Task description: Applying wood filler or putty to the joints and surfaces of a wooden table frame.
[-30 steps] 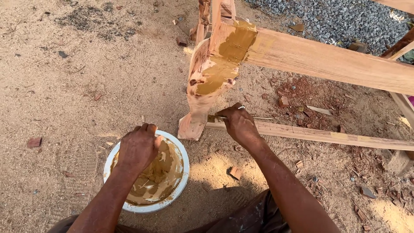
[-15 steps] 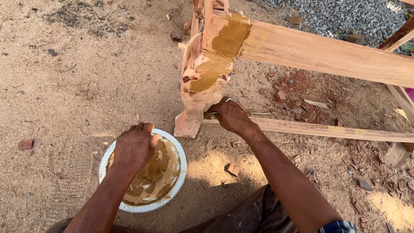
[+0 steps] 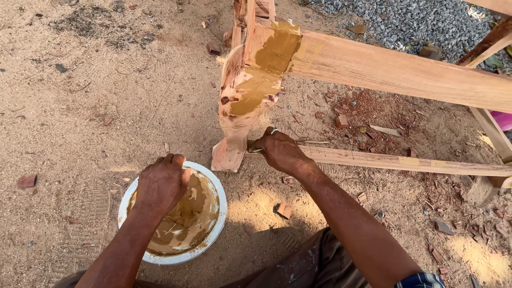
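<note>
Sandy ground (image 3: 90, 106), strewn with sawdust and wood chips, filled the view, with grey gravel (image 3: 405, 21) at 1 o'clock. An unfinished wooden furniture frame stood on it: a broad horizontal rail (image 3: 405, 72) ran from 12 o'clock toward 3 o'clock, meeting a carved leg (image 3: 237, 114) just above centre. Yellow-brown wood filler (image 3: 264, 69) was smeared over the joint and down the upper face of the leg. A thin lower stretcher (image 3: 405, 162) ran from the foot of the leg toward 3 o'clock.

A round white bowl (image 3: 221, 210) holding more of the same filler sat on the ground at 7 o'clock, just below the foot of the leg. The left hand (image 3: 160, 184) rested over the bowl's upper rim, its fingers curled around that rim in a grip. The right hand (image 3: 280, 150) lay at centre, on the stretcher where it joined the leg, its fingers closed around a small putty knife (image 3: 257, 150) whose tip touched the wood at the joint. A ring (image 3: 274, 130) showed on one finger of that hand.

Small reddish wood offcuts (image 3: 282, 210) lay scattered at 5 o'clock and 9 o'clock.
</note>
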